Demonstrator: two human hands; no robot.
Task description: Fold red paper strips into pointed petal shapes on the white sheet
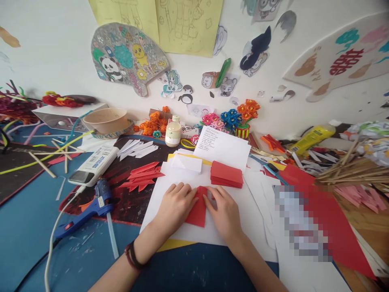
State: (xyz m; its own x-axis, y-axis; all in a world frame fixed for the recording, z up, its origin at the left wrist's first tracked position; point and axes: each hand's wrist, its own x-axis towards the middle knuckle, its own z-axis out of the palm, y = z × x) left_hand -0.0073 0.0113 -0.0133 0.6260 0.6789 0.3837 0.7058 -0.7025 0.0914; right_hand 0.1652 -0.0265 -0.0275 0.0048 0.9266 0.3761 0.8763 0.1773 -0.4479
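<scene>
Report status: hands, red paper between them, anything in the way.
Left hand, right hand: both touching red paper at far end. Paper lies on white sheet. Red stack beyond right hand; only hands cover paper.

You have smooth, dull red paper (197,213) in the middle of the frame, over a smooth white paper sheet (253,221). At the lower left, your blue glue gun (82,219) looks like hard plastic. Your thin sticks (343,175), far right, look like plain, dull wood.
</scene>
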